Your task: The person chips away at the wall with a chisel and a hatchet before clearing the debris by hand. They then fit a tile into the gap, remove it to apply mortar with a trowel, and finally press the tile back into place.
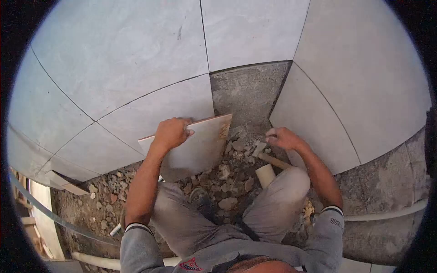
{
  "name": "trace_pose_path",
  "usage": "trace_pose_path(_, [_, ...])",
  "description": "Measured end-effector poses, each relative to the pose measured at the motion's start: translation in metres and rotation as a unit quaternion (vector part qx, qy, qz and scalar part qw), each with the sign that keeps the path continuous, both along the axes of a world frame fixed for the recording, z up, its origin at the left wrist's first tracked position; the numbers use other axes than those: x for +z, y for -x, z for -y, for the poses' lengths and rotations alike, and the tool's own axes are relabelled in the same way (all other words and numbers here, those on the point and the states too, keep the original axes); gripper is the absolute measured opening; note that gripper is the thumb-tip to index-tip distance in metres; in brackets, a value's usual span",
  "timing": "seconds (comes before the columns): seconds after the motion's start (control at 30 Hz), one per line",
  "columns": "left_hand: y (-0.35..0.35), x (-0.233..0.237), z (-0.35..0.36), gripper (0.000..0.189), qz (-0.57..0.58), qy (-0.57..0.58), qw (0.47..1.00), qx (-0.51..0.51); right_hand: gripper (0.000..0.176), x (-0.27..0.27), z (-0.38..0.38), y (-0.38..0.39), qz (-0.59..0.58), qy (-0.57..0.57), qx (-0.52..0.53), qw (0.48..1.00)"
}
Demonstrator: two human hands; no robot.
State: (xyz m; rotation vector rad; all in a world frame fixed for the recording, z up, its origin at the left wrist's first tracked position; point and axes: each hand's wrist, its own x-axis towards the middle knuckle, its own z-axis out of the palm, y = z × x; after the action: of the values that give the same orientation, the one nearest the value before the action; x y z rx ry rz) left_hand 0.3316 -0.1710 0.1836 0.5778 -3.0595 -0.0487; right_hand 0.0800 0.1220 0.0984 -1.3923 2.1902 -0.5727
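My left hand (172,133) is closed over the top edge of a light grey tile (193,152), which leans at a slant above the rubble. Its far right corner has brownish stains. My right hand (283,138) is held near the wall corner with its fingers curled together; whether anything small is between them I cannot make out. Just below that hand lies a tool with a wooden handle (274,160) and a pale head, probably a hammer. Bare grey mortar (248,88) shows in a gap between the wall tiles, beyond the held tile.
Large tiles cover the back wall (136,50) and right wall (364,68). Broken stones (227,203) fill the ground between my knees. A short cream pipe (265,176) stands by my right knee. A tile offcut (66,183) leans at the left; a long pipe (387,213) runs at right.
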Motion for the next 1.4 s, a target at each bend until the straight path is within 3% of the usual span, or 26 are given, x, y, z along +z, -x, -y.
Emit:
trace_pose_path(0.17, [0.008,0.012,-0.012,0.033,-0.033,-0.016,0.999,-0.026,0.033,0.028,0.009,-0.065,0.042,-0.040,0.110,0.992])
trace_pose_path(0.27, [0.015,0.025,-0.021,0.035,-0.060,-0.034,0.998,-0.008,0.042,-0.004,0.020,-0.087,0.011,-0.047,0.146,0.988])
trace_pose_path(0.33, [0.022,0.025,-0.023,0.035,-0.081,-0.047,0.996,-0.008,0.056,-0.026,0.034,-0.089,-0.019,-0.229,0.164,0.959])
trace_pose_path(0.37, [0.025,0.025,-0.024,0.035,-0.102,-0.059,0.993,-0.003,0.056,-0.047,0.040,-0.087,-0.020,-0.230,0.159,0.960])
trace_pose_path(0.47, [0.039,0.016,-0.027,0.034,-0.134,-0.065,0.989,-0.011,0.061,-0.082,0.056,-0.087,0.056,-0.277,0.067,0.957])
trace_pose_path(0.57, [0.052,0.008,-0.031,0.033,-0.133,-0.071,0.988,-0.020,0.068,-0.091,0.060,-0.098,0.217,-0.284,-0.124,0.926])
trace_pose_path(0.63, [0.054,0.006,-0.030,0.033,-0.152,-0.068,0.985,-0.031,0.075,-0.144,0.059,-0.088,0.399,-0.109,-0.266,0.871])
trace_pose_path(0.67, [0.053,0.005,-0.033,0.033,-0.166,-0.067,0.983,-0.041,0.075,-0.154,0.059,-0.087,0.403,-0.111,-0.268,0.868])
trace_pose_path(0.7, [0.051,0.005,-0.035,0.033,-0.157,-0.069,0.984,-0.045,0.078,-0.166,0.058,-0.089,0.494,0.010,-0.371,0.786])
trace_pose_path(0.73, [0.048,0.009,-0.035,0.033,-0.173,-0.078,0.981,-0.048,0.083,-0.179,0.058,-0.092,0.567,0.134,-0.461,0.670])
trace_pose_path(0.77, [0.049,0.013,-0.035,0.032,-0.190,-0.084,0.977,-0.053,0.083,-0.185,0.059,-0.097,0.573,0.140,-0.464,0.661])
trace_pose_path(0.83, [0.047,0.009,-0.027,0.031,-0.194,-0.108,0.973,-0.060,0.088,-0.195,0.069,-0.106,0.610,0.240,-0.489,0.575])
trace_pose_path(0.93, [0.036,0.009,-0.019,0.032,-0.211,-0.174,0.960,-0.064,0.086,-0.207,0.069,-0.108,0.639,0.311,-0.485,0.510])
trace_pose_path(1.07, [0.019,0.011,-0.006,0.037,-0.194,-0.252,0.947,-0.051,0.088,-0.209,0.067,-0.098,0.667,0.401,-0.425,0.462])
trace_pose_path(1.17, [0.011,0.007,0.000,0.039,-0.228,-0.313,0.922,-0.029,0.090,-0.222,0.074,-0.092,0.680,0.375,-0.446,0.445])
trace_pose_path(1.23, [0.005,0.002,0.016,0.036,-0.218,-0.298,0.929,-0.033,0.092,-0.190,0.071,-0.093,0.618,0.326,-0.539,0.470])
trace_pose_path(1.27, [0.002,-0.004,0.025,0.034,-0.210,-0.316,0.925,-0.013,0.092,-0.190,0.071,-0.092,0.623,0.328,-0.538,0.463])
trace_pose_path(1.33, [-0.001,-0.018,0.043,0.032,-0.205,-0.330,0.921,0.007,0.092,-0.189,0.069,-0.085,0.535,0.415,-0.543,0.497])
trace_pose_path(1.4, [-0.004,-0.033,0.053,0.029,-0.204,-0.420,0.884,0.021,0.093,-0.185,0.065,-0.081,0.531,0.433,-0.529,0.502])
